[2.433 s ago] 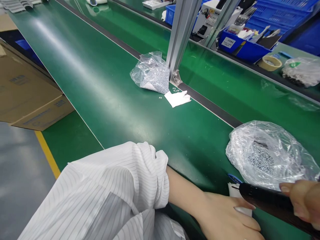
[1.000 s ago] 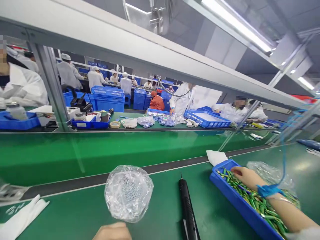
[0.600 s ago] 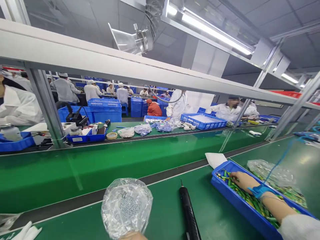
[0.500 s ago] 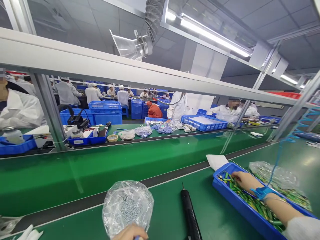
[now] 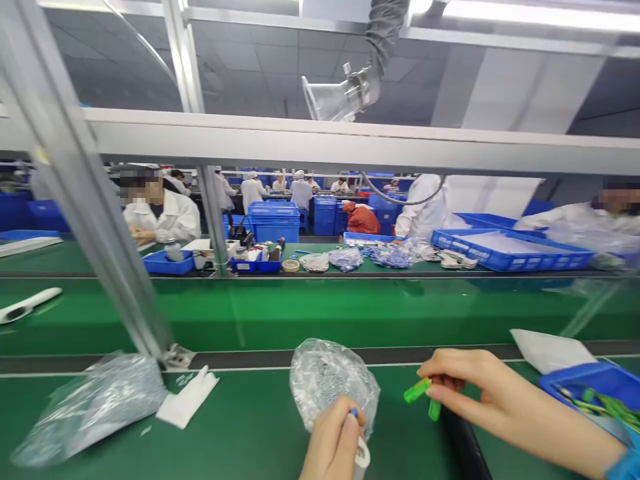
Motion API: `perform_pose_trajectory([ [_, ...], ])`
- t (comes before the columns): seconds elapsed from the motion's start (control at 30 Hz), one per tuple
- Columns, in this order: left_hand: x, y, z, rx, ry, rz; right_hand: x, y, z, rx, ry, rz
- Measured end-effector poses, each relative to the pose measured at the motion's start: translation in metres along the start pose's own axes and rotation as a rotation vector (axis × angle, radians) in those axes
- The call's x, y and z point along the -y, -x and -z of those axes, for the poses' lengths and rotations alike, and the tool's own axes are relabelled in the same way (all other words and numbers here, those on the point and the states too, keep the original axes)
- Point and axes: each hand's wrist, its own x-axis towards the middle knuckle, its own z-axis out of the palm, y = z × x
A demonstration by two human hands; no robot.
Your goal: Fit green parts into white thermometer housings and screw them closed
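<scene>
My left hand (image 5: 333,437) is closed around a white plastic housing (image 5: 361,460) with a rounded end; a small blue tip (image 5: 354,412) shows by the thumb. Just beyond it lies a clear plastic bag (image 5: 335,373) holding many tiny metal pieces, probably screws. Over the bench, my right hand (image 5: 470,387) pinches small bright green parts (image 5: 417,391), two of which stick out below the fingers. Beneath that hand, a black electric screwdriver (image 5: 465,443) is partly hidden. At the right, a blue bin (image 5: 565,381) contains several more green parts.
A clear bag (image 5: 95,407) and a white piece (image 5: 188,399) lie on the left of the bench. A metal post (image 5: 100,193) rises there. Beyond runs a green conveyor belt (image 5: 310,310). White paper (image 5: 553,350) rests beside the bin. Co-workers sit across the belt.
My right hand has come out of the blue bin leftward with green parts in its fingers. The view has swung left; my left hand now shows more fully with the white housing.
</scene>
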Motion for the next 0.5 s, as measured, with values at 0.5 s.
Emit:
perform_pose_trajectory([
  [0.5, 0.013, -0.001, 0.011, 0.177, -0.086, -0.015, 0.078, -0.03, -0.043, 0.178, 0.063, 0.3],
])
